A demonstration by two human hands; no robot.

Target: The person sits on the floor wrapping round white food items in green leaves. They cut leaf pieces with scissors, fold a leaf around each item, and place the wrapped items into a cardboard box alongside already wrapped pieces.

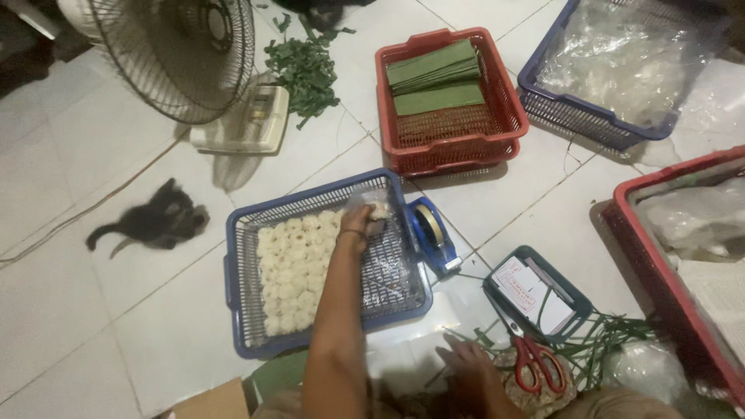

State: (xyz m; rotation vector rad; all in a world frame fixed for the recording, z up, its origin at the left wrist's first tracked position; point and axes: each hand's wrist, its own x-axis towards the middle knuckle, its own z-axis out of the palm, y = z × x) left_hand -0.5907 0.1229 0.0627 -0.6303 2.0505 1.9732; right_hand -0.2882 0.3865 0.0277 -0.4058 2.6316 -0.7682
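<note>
Small pale cake (pixel 379 210) w/ clear wrap is pinched in left hand (pixel 358 223), held over far end of blue basket (pixel 242 233) on tiled floor; rows of like cakes (pixel 295 271) are packed in basket's left half. Tape dispenser (pixel 431 233) is set just beside basket's right rim. Right hand (pixel 464 358) is laid flat, fingers spread, on clear plastic sheet (pixel 423 326), nr red scissors (pixel 535 361).
</note>
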